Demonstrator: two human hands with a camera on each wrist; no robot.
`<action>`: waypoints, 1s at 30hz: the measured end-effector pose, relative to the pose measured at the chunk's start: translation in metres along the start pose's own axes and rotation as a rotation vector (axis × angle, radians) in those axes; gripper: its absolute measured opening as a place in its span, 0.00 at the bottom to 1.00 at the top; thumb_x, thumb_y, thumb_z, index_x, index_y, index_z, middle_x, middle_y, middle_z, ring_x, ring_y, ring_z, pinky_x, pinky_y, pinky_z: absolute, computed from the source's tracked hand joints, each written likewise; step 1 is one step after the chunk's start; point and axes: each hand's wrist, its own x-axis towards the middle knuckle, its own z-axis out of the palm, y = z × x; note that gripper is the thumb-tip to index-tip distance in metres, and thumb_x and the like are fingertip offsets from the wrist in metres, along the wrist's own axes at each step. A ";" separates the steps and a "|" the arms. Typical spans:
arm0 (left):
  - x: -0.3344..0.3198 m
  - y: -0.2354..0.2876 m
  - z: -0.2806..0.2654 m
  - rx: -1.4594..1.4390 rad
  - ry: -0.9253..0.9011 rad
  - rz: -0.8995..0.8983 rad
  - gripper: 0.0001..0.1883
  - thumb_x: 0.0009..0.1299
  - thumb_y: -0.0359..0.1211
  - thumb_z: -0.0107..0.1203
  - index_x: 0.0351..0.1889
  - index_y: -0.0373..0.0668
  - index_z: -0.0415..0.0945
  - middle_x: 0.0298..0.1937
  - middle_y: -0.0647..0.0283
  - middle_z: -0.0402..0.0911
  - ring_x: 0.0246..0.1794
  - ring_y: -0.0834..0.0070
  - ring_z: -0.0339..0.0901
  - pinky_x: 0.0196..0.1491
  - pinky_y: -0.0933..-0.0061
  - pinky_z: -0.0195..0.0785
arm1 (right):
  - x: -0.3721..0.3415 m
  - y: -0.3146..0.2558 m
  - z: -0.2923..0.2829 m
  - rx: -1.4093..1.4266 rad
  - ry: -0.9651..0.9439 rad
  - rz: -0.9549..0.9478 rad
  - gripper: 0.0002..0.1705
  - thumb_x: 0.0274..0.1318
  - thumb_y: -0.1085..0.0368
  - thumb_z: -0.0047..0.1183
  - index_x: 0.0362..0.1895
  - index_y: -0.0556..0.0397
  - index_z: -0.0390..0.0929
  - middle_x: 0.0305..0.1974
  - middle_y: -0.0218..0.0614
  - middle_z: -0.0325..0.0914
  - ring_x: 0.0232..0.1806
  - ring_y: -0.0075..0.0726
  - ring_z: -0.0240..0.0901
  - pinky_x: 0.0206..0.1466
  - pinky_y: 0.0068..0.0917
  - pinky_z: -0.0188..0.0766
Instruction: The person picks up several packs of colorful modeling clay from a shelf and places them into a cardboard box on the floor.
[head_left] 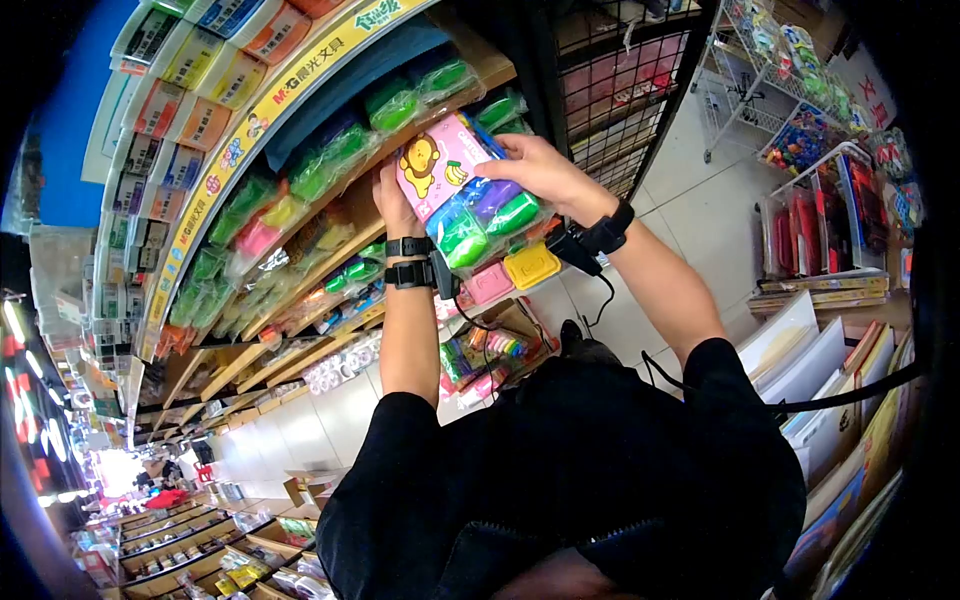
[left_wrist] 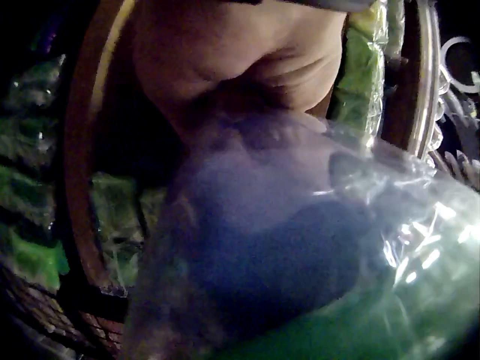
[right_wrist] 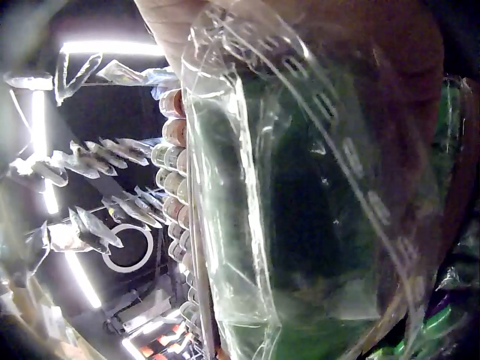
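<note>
Both hands hold a clear plastic-wrapped pack [head_left: 470, 205] in front of the shelf. A pink card with a cartoon lion shows at its upper left, and green, blue and purple contents show through the film. The left hand [head_left: 394, 205] grips the left edge, its fingers mostly hidden behind the pack. On the upper right side the right hand [head_left: 548, 175] holds it, with thumb and fingers at the edge. In the left wrist view the crinkled wrapper [left_wrist: 277, 232] fills the lower part; in the right wrist view green contents [right_wrist: 315, 172] lie under the shiny film.
A shelf with similar green wrapped packs [head_left: 330, 160] runs along the left, behind a yellow label strip [head_left: 215, 170]. Tubs [head_left: 190, 115] stand in rows above. Below the hands are a yellow box [head_left: 532, 266] and a carton [head_left: 520, 320]. A wire grid [head_left: 625, 90] rises ahead.
</note>
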 end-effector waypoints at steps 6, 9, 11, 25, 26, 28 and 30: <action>0.022 -0.007 0.004 -0.026 0.114 0.022 0.15 0.67 0.32 0.51 0.49 0.34 0.67 0.46 0.56 0.74 0.44 0.69 0.74 0.47 0.70 0.71 | 0.016 -0.005 -0.011 -0.004 0.024 0.075 0.23 0.49 0.61 0.57 0.47 0.63 0.70 0.39 0.36 0.76 0.37 0.24 0.74 0.41 0.20 0.71; 0.039 -0.018 -0.008 -0.121 0.073 -0.010 0.14 0.68 0.29 0.49 0.50 0.37 0.65 0.47 0.57 0.72 0.44 0.68 0.74 0.48 0.68 0.71 | 0.024 -0.001 -0.013 -0.068 0.095 0.043 0.22 0.50 0.60 0.56 0.45 0.62 0.71 0.39 0.35 0.76 0.37 0.24 0.75 0.40 0.19 0.71; 0.043 -0.018 -0.006 -0.130 0.047 -0.022 0.13 0.68 0.29 0.49 0.50 0.38 0.65 0.48 0.57 0.72 0.44 0.68 0.73 0.48 0.67 0.71 | 0.028 -0.002 -0.015 -0.048 0.085 0.038 0.22 0.50 0.59 0.56 0.45 0.61 0.71 0.38 0.35 0.76 0.37 0.24 0.75 0.39 0.19 0.71; 0.033 -0.027 0.029 0.053 0.077 -0.070 0.17 0.71 0.39 0.41 0.50 0.36 0.65 0.46 0.58 0.74 0.44 0.68 0.75 0.46 0.68 0.71 | 0.004 -0.007 -0.023 0.069 0.216 0.024 0.18 0.52 0.62 0.54 0.45 0.59 0.73 0.37 0.32 0.78 0.35 0.23 0.75 0.37 0.20 0.71; 0.031 -0.027 0.032 0.057 0.105 -0.077 0.17 0.71 0.40 0.41 0.49 0.36 0.66 0.45 0.58 0.74 0.44 0.68 0.75 0.46 0.68 0.70 | 0.000 -0.007 -0.021 0.070 0.216 0.024 0.18 0.52 0.62 0.54 0.45 0.59 0.73 0.37 0.32 0.78 0.35 0.23 0.75 0.37 0.20 0.71; 0.032 -0.027 0.037 0.023 0.108 -0.093 0.16 0.71 0.38 0.42 0.50 0.37 0.64 0.45 0.59 0.74 0.43 0.70 0.74 0.46 0.70 0.69 | 0.001 -0.007 -0.021 0.102 0.262 0.037 0.17 0.52 0.63 0.55 0.45 0.59 0.74 0.37 0.32 0.78 0.35 0.23 0.75 0.37 0.19 0.71; 0.030 -0.029 0.040 0.050 0.118 -0.011 0.16 0.71 0.40 0.42 0.48 0.37 0.67 0.44 0.60 0.74 0.43 0.69 0.75 0.45 0.69 0.70 | 0.003 -0.007 -0.024 0.079 0.262 0.033 0.18 0.52 0.63 0.55 0.46 0.59 0.73 0.37 0.33 0.78 0.34 0.24 0.75 0.38 0.20 0.72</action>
